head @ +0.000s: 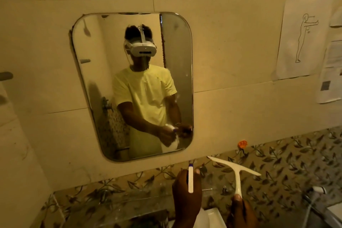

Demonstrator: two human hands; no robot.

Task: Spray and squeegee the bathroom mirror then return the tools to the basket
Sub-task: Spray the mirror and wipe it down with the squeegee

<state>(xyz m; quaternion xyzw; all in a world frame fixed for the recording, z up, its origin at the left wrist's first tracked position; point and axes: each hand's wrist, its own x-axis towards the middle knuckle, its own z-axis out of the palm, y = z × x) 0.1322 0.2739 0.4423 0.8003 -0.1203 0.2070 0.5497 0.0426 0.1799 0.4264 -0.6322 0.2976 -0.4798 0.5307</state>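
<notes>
A rounded rectangular mirror [133, 87] hangs on the cream tiled wall, reflecting a person in a pale yellow shirt and a white headset. My left hand [186, 196] is wrapped around a white spray bottle [190, 179], its top with a purple nozzle pointing up toward the mirror's lower edge. My right hand [240, 211] grips the handle end of a white T-shaped squeegee [236, 170], blade uppermost, below and to the right of the mirror. Both tools are held off the glass. No basket shows.
A band of leaf-patterned tiles [296, 163] runs under the mirror. A glass shelf [114, 201] sits below at left. Paper sheets [301, 39] are taped to the wall at right. A tap fitting [317, 190] juts in at lower right, with an orange object [242, 144] on the wall.
</notes>
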